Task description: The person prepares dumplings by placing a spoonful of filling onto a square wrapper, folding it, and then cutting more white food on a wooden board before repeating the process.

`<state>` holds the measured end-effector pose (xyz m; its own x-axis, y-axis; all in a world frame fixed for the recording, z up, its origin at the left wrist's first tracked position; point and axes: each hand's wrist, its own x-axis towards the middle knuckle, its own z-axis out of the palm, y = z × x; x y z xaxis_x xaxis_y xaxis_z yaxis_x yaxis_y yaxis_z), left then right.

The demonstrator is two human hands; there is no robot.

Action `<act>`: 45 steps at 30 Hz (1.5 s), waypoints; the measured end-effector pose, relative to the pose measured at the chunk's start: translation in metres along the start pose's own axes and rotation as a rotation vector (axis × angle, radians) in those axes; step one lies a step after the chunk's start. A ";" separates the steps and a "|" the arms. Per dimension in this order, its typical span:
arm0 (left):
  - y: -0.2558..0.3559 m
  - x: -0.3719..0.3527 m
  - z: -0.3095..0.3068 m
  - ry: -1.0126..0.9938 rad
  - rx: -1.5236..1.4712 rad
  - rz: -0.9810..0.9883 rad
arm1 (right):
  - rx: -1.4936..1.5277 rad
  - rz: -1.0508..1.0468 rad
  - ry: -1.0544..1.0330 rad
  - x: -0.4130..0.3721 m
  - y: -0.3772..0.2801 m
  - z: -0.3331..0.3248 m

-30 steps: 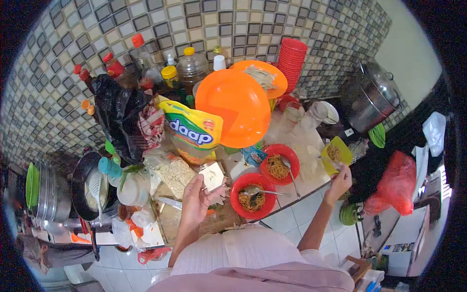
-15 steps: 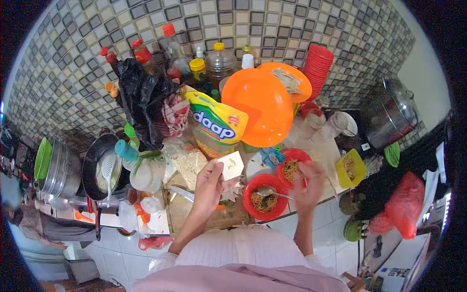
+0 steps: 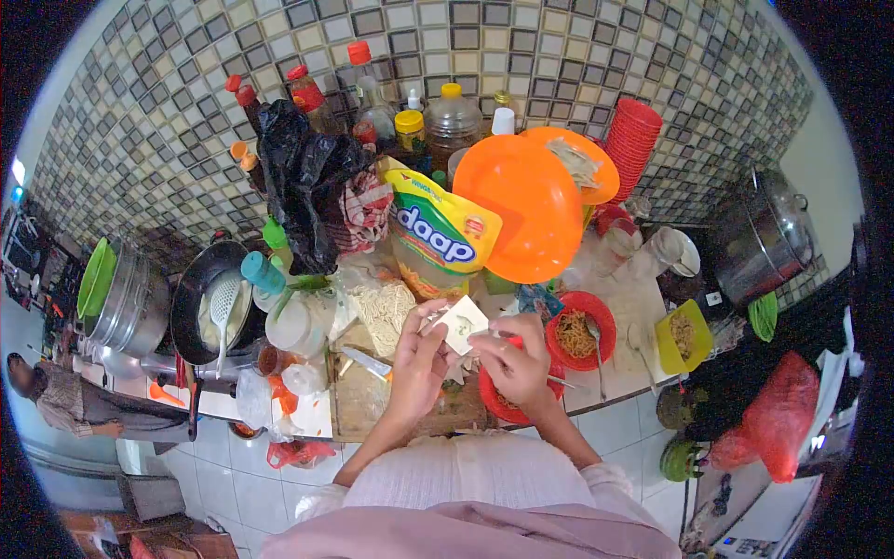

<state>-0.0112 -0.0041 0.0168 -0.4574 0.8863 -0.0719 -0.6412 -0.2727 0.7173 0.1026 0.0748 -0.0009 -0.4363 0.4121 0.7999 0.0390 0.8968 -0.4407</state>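
Note:
A pale square dough wrapper (image 3: 465, 320) with a small patch of green filling at its centre lies across the fingers of my left hand (image 3: 418, 359). On its right edge, the fingertips of my right hand (image 3: 517, 361) are pinched. Below the right hand, a red bowl (image 3: 549, 407) is partly hidden, with a spoon handle sticking out. Just beyond sits another red bowl (image 3: 606, 326) of noodles with a spoon in it. Left of the hands are a block of pale noodles (image 3: 384, 315) and a knife (image 3: 367, 361) on a wooden cutting board (image 3: 352, 410).
A yellow-green pouch (image 3: 438, 233) and orange plates (image 3: 526, 210) stand behind the hands. At left, a wok (image 3: 189, 340) holds a white skimmer (image 3: 224, 303). A yellow bowl (image 3: 683, 335) sits at right. Another person (image 3: 70, 401) stands at the far left.
My right hand has moved left from over the red bowls to the wrapper. The wrapper is turned and its green filling now faces up more plainly. The view has shifted slightly.

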 end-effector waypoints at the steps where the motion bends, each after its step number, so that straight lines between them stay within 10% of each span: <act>1: 0.000 0.000 -0.001 -0.001 -0.001 0.000 | 0.119 0.137 0.007 0.002 -0.002 0.000; 25: -0.016 0.005 -0.011 -0.072 0.268 0.152 | 0.723 0.776 0.184 -0.007 0.002 0.029; 45: -0.021 0.011 -0.024 -0.092 0.402 0.131 | 0.462 0.549 0.073 0.009 0.009 0.018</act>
<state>-0.0171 0.0030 -0.0158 -0.4507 0.8885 0.0865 -0.2821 -0.2336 0.9305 0.0829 0.0840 -0.0051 -0.4011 0.8081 0.4313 -0.1556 0.4039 -0.9015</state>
